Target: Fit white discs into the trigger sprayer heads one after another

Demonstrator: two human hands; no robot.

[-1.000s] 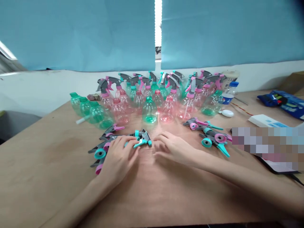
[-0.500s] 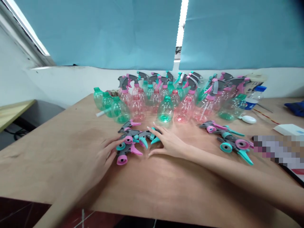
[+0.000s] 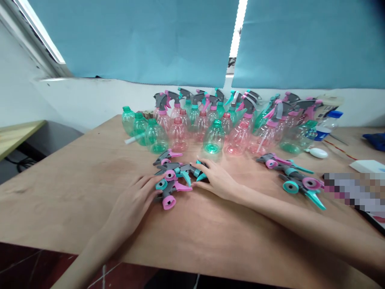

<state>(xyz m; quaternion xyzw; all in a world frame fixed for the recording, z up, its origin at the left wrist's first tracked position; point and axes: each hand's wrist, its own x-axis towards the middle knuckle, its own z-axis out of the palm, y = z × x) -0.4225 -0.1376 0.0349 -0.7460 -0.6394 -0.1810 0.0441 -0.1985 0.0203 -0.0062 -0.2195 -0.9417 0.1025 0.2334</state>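
Observation:
Several trigger spray heads (image 3: pixel 176 186), grey with pink or turquoise collars and levers, lie in a pile on the table between my hands. My left hand (image 3: pixel 134 202) rests against the left side of this pile, fingers stretched out and touching the heads. From the right, my right hand (image 3: pixel 221 180) curves about a turquoise-and-grey spray head (image 3: pixel 198 173), its thumb and fingers apart on either side. Behind the pile stand clear green and pink bottles; a green bottle (image 3: pixel 214 138) and a pink bottle (image 3: pixel 179 136) in the front have no heads.
A second group of spray heads (image 3: pixel 290 172) lies to the right. Further back, several bottles carry spray heads (image 3: pixel 248 102). A blue-capped bottle (image 3: pixel 326 124), a white oval object (image 3: pixel 319 153) and a white box (image 3: pixel 367 166) are at the right, near a blurred-out patch.
My left hand has moved right, and the spray heads beside it have shifted closer to my right hand. The gap between the thumb and fingers of my right hand has narrowed.

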